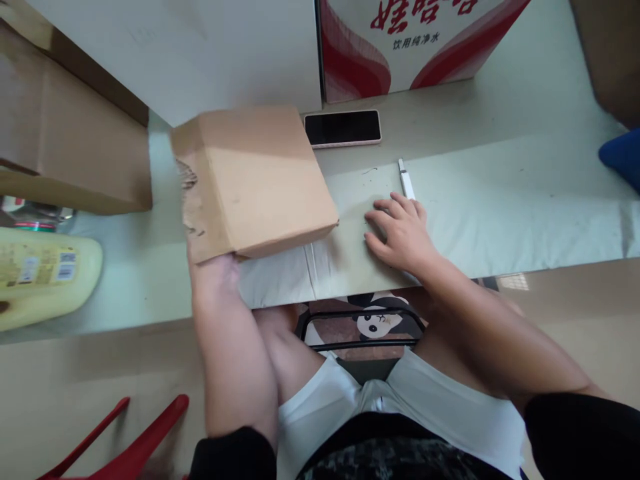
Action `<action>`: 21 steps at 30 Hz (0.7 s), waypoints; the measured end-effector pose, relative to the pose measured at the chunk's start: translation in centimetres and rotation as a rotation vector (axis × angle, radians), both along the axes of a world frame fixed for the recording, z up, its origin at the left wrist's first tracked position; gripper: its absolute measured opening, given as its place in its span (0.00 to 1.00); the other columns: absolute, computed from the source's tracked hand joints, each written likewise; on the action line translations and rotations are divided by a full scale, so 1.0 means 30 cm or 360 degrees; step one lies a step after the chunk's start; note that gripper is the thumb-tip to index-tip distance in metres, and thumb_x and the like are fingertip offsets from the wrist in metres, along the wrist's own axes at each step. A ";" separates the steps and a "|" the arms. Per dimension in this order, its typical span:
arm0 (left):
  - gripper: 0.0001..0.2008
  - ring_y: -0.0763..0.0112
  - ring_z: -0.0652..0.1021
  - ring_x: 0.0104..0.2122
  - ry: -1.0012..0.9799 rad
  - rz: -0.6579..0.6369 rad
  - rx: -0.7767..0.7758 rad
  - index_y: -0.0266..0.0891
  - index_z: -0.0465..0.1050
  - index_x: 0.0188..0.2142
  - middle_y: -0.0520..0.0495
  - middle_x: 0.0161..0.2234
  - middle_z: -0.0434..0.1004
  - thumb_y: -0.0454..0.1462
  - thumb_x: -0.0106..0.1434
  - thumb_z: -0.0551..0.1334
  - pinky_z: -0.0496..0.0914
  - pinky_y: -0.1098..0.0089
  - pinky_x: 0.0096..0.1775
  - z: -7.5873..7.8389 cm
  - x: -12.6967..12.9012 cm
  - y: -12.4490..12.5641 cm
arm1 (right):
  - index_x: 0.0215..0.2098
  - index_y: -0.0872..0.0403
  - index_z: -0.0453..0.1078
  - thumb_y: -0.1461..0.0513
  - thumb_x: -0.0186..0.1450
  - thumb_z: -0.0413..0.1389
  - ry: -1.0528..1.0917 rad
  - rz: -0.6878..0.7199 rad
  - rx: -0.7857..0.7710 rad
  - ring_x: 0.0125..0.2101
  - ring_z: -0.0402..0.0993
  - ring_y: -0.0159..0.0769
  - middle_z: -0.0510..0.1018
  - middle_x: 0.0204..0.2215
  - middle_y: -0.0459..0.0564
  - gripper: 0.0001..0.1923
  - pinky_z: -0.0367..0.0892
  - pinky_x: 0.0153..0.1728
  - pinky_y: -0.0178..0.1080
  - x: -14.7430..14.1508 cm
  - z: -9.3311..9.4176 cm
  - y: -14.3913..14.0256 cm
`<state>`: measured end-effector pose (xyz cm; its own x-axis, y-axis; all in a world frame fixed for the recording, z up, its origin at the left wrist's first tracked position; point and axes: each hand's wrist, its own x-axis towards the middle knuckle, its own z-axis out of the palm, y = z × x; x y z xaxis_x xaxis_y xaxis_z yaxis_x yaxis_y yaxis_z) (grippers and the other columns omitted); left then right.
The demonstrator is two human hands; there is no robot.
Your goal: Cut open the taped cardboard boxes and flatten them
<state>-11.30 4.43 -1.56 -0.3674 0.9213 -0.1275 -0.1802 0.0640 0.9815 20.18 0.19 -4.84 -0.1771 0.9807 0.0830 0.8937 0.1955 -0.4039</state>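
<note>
Cardboard box (pixel 255 180) sits raised at its near end above the table (pixel 500 200), supported from below by the left hand (pixel 215 270), which is mostly hidden under the box's near-left corner (whether its fingers curl around the edge cannot be told). Box condition: flaps appear closed, with a torn, ragged patch along the left side; no opening or contents are visible. The right hand (pixel 400 233) lies flat, palm down, fingers spread, on the pale sheet covering the table, holding nothing. A white pen-shaped tool (pixel 406 179) lies just beyond its fingertips, untouched. A phone (pixel 343 128) rests face up behind the box, near a red-and-white carton (pixel 415 40).

Progress assessment: handling of the box appears to be at an early stage. The box is lifted and positioned, but remains sealed as far as can be seen; the tool is not yet picked up, and any cutting or opening is still outstanding.
</note>
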 end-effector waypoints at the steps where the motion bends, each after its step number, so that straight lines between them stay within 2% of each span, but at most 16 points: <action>1: 0.25 0.58 0.76 0.55 -0.0068 0.0025 0.0039 0.44 0.72 0.35 0.51 0.43 0.83 0.59 0.52 0.69 0.75 0.59 0.51 0.007 0.022 -0.004 | 0.51 0.51 0.77 0.53 0.66 0.53 0.0013 -0.0017 0.0003 0.67 0.58 0.64 0.76 0.58 0.59 0.21 0.50 0.66 0.73 -0.010 0.001 0.001; 2: 0.26 0.56 0.75 0.56 -0.0131 0.0017 0.0068 0.43 0.72 0.33 0.51 0.45 0.83 0.60 0.47 0.71 0.75 0.58 0.53 0.017 0.045 -0.008 | 0.52 0.50 0.77 0.52 0.66 0.53 0.0025 -0.0031 -0.0001 0.68 0.58 0.65 0.76 0.58 0.58 0.21 0.48 0.66 0.74 -0.022 0.003 0.004; 4: 0.26 0.54 0.74 0.58 -0.0207 -0.0056 0.0184 0.43 0.72 0.29 0.50 0.47 0.84 0.60 0.46 0.72 0.73 0.57 0.59 0.040 0.082 -0.013 | 0.54 0.49 0.76 0.51 0.67 0.53 0.0051 -0.0004 -0.0033 0.68 0.57 0.65 0.75 0.59 0.57 0.22 0.47 0.66 0.75 -0.050 0.008 0.010; 7: 0.19 0.54 0.73 0.61 -0.0301 -0.0211 0.0275 0.42 0.74 0.29 0.49 0.48 0.83 0.55 0.55 0.68 0.68 0.56 0.65 0.072 0.108 -0.020 | 0.57 0.50 0.74 0.50 0.67 0.53 0.0080 0.0149 -0.0111 0.70 0.55 0.65 0.72 0.64 0.57 0.25 0.47 0.67 0.73 -0.088 0.019 0.026; 10: 0.14 0.55 0.71 0.64 -0.0392 -0.0306 0.0263 0.41 0.76 0.31 0.46 0.50 0.82 0.48 0.63 0.61 0.64 0.56 0.68 0.096 0.116 -0.029 | 0.64 0.54 0.68 0.48 0.67 0.51 0.0148 0.0197 -0.0180 0.71 0.53 0.65 0.67 0.68 0.60 0.31 0.50 0.68 0.70 -0.102 0.026 0.044; 12: 0.16 0.56 0.70 0.65 -0.0422 -0.0361 0.0347 0.41 0.77 0.33 0.46 0.50 0.82 0.48 0.66 0.58 0.62 0.57 0.69 0.110 0.121 -0.034 | 0.69 0.58 0.62 0.48 0.68 0.48 0.0267 0.0200 -0.0181 0.70 0.54 0.62 0.64 0.69 0.62 0.36 0.52 0.68 0.67 -0.098 0.027 0.055; 14: 0.22 0.56 0.69 0.65 -0.0412 -0.0439 0.0440 0.41 0.78 0.35 0.47 0.50 0.82 0.54 0.67 0.55 0.62 0.58 0.69 0.118 0.125 -0.036 | 0.71 0.59 0.57 0.47 0.69 0.47 0.0439 0.0243 -0.0134 0.70 0.57 0.56 0.63 0.70 0.63 0.39 0.55 0.69 0.61 -0.089 0.024 0.064; 16: 0.21 0.56 0.70 0.64 -0.0353 -0.0391 0.0422 0.42 0.77 0.33 0.48 0.49 0.82 0.55 0.65 0.58 0.64 0.58 0.68 0.119 0.125 -0.035 | 0.72 0.58 0.55 0.46 0.69 0.45 0.0617 0.0306 -0.0093 0.69 0.60 0.51 0.64 0.69 0.62 0.39 0.57 0.69 0.57 -0.082 0.023 0.072; 19: 0.07 0.56 0.76 0.58 -0.0314 -0.0108 0.0138 0.40 0.76 0.29 0.48 0.43 0.83 0.41 0.54 0.67 0.69 0.59 0.63 0.109 0.115 -0.029 | 0.68 0.56 0.60 0.47 0.70 0.44 0.0767 0.0316 -0.0169 0.65 0.66 0.50 0.69 0.66 0.61 0.34 0.62 0.67 0.56 -0.077 0.023 0.079; 21: 0.07 0.59 0.79 0.50 -0.0368 -0.0028 -0.0044 0.40 0.75 0.28 0.47 0.39 0.82 0.38 0.49 0.69 0.73 0.59 0.58 0.101 0.102 -0.025 | 0.65 0.57 0.63 0.49 0.69 0.46 0.0795 0.0240 -0.0235 0.63 0.69 0.51 0.72 0.63 0.63 0.32 0.64 0.65 0.57 -0.075 0.026 0.078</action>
<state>-8.25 3.68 1.48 -0.3093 0.9224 -0.2314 -0.3988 0.0951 0.9121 17.91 2.52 -4.05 -0.2909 0.9551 0.0565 0.5523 0.2159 -0.8052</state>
